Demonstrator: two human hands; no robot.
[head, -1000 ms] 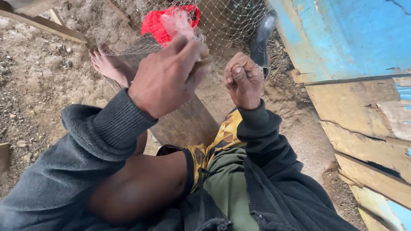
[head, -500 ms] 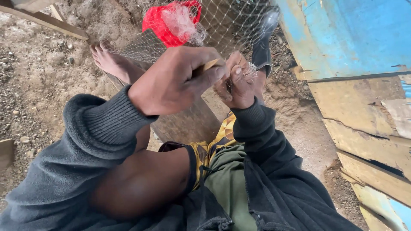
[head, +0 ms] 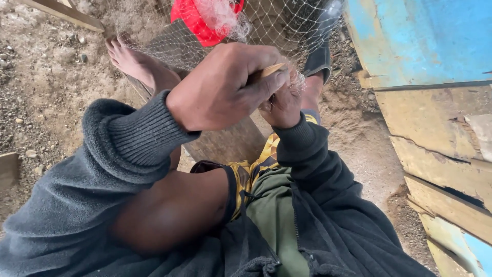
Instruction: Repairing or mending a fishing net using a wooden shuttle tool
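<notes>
The left hand [head: 225,87] covers most of the right hand [head: 284,102], so the right fingers are hard to make out. The left grip is clenched around a thin tan netting needle [head: 266,72]; only its tip shows. The right grip is clenched on the fishing net [head: 277,25], a fine pale mesh stretched upward from the hands. A red object [head: 197,20] behind the mesh is cut off. A worn wooden plank [head: 225,141] lies under the legs; weathered blue boards [head: 425,41] stand right.
</notes>
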